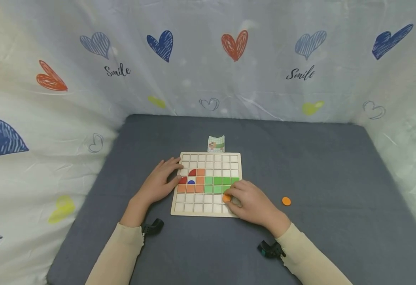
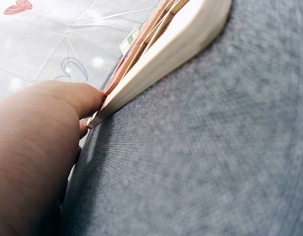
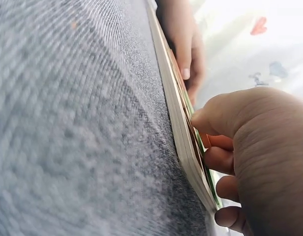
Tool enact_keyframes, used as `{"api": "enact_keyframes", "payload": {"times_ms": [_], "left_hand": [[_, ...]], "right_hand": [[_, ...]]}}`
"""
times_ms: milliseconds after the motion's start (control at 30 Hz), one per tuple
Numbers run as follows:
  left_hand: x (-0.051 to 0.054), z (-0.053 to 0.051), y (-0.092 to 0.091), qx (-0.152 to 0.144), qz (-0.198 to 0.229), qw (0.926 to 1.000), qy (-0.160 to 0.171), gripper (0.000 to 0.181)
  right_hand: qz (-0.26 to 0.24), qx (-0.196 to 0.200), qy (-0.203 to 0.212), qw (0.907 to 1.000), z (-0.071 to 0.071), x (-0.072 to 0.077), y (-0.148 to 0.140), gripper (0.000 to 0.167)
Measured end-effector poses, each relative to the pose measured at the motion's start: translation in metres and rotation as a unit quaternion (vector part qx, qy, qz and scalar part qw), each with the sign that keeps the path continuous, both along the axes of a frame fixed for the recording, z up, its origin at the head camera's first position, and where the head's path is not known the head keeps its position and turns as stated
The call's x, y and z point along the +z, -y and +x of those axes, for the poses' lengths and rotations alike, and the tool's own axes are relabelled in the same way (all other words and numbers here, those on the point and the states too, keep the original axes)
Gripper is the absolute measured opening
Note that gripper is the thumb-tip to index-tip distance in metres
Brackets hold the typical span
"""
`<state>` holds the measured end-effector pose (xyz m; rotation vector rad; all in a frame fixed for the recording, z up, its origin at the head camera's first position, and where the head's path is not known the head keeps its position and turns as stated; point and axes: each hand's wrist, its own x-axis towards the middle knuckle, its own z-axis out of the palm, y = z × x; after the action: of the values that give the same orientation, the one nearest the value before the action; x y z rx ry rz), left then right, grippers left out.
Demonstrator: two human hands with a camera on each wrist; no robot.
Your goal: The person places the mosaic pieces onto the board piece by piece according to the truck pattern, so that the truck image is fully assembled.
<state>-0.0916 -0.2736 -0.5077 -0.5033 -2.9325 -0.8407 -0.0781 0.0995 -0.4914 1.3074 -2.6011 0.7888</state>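
A wooden grid board (image 1: 202, 212) lies flat on the grey cloth, with red, orange, blue and green pieces set in its middle rows. My left hand (image 1: 158, 180) rests on the board's left edge, fingers stretched and touching the rim. At the lower right of the grid my right hand (image 1: 252, 204) pinches a round orange disc (image 1: 226, 198) between thumb and fingers. In the right wrist view, the thumb and fingers of the right hand (image 3: 259, 147) are at the board's edge, largely hiding the disc.
A second orange disc (image 1: 286, 201) lies on the grey cloth (image 1: 322, 166) right of the board. Behind the board stands a small curled card (image 1: 216, 144) with a printed grid pattern. A white curtain (image 1: 193, 79) printed with hearts surrounds the table's back and sides.
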Motion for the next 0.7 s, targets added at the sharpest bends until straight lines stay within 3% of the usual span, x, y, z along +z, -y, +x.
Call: {"api": "enact_keyframes", "payload": {"times_ms": [700], "left_hand": [[0.0016,0.001,0.0008,-0.001,0.002,1.0,0.007,0.046]], "right_hand": [[-0.032,0.001,0.008,0.9995,-0.0002,-0.007,-0.0021,0.016]]}}
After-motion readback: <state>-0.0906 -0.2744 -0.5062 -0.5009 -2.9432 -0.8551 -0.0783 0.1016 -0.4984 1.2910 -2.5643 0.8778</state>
